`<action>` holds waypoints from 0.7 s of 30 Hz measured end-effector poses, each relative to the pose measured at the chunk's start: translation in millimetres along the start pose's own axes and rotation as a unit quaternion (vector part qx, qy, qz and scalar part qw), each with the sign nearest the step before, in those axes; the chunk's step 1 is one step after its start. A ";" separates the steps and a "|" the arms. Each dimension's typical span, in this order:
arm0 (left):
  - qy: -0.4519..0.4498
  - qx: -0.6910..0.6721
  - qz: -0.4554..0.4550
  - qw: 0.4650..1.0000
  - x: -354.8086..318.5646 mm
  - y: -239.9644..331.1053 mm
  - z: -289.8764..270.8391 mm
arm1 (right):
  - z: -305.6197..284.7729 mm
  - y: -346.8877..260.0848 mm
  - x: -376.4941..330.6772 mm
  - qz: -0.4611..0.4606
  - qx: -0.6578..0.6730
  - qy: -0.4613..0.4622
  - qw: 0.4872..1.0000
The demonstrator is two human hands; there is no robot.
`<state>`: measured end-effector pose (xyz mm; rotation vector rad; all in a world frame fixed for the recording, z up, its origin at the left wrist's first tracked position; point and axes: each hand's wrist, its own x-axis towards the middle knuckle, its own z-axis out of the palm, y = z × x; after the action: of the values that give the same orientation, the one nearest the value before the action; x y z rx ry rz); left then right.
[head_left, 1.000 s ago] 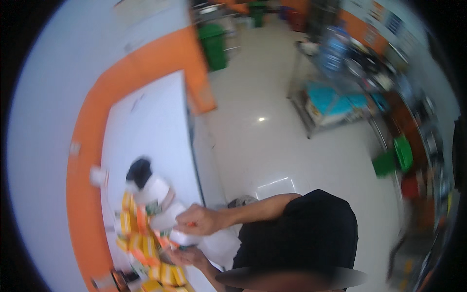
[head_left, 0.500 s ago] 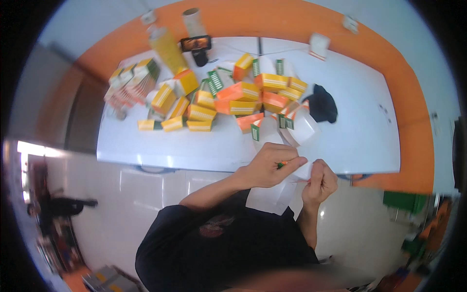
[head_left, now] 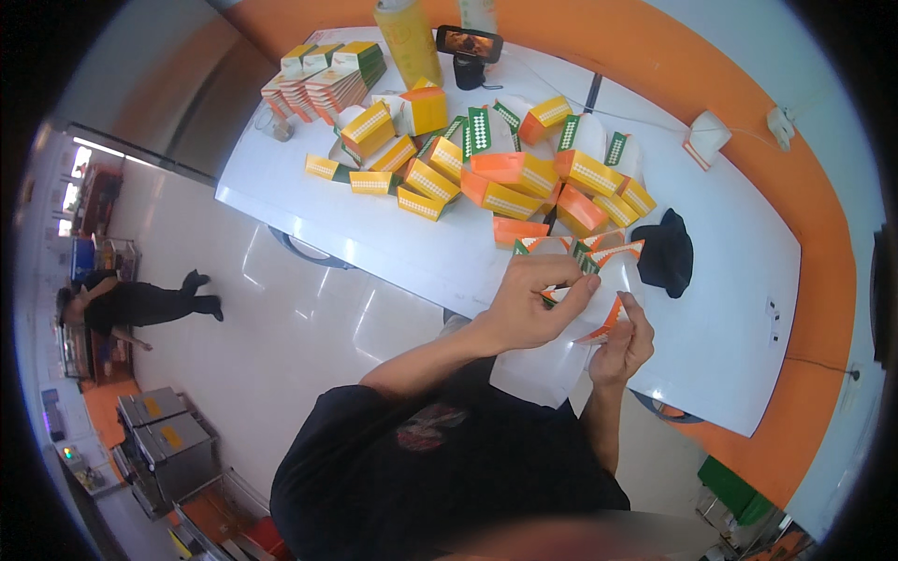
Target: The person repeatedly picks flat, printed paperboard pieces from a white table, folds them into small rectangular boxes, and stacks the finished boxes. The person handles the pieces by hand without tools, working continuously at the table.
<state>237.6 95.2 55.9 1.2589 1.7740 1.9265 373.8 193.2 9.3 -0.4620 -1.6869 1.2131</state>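
Note:
Above the table's near edge, my two hands grip a paper food carton [head_left: 541,376], white on its plain side with an orange patterned rim. My left hand [head_left: 535,301] is closed, thumb and fingers pinching the carton's far left part, where bits of green and orange show. At its right side my right hand [head_left: 622,346] pinches the orange edge between thumb and fingers. Just beyond my hands lie white cartons [head_left: 619,271] with orange and green edges. Farther off spreads a heap of folded yellow, orange and green cartons [head_left: 508,168] on the white table [head_left: 365,224].
Stacked flat cartons [head_left: 327,89] stand at the far left, near a yellow cylinder [head_left: 408,42] and a phone on a stand [head_left: 470,44]. A black cloth item [head_left: 666,252] lies right of the heap. Another person [head_left: 140,304] stands away at the left, beyond grey boxes [head_left: 164,430].
The whole view has turned, so the table now slants down to the right. The held carton has shifted in my hands, and its orange patterned rim now shows by my right hand.

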 end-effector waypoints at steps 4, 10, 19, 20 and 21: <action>0.058 -0.005 -0.040 0.998 5.9 -9.4 -6.1 | -16.7 6.0 24.9 0.038 -0.025 -0.247 0.968; -0.126 -0.078 -0.030 0.989 20.5 -34.1 -21.9 | -25.1 20.6 41.3 0.081 0.052 -0.109 0.989; -0.132 0.100 0.079 0.983 40.2 -58.3 -52.2 | -14.3 22.8 84.1 0.135 -0.013 -0.232 0.963; -0.158 0.094 0.073 0.980 42.0 -59.6 -55.4 | -13.1 22.7 84.0 0.137 -0.024 -0.238 0.961; -0.180 0.087 0.068 0.977 43.8 -60.6 -58.2 | -12.4 22.8 83.7 0.138 -0.053 -0.235 0.961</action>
<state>147.7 98.6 26.1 1.7054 1.7299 1.5034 341.2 271.8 30.2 -0.5155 -2.1516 1.5271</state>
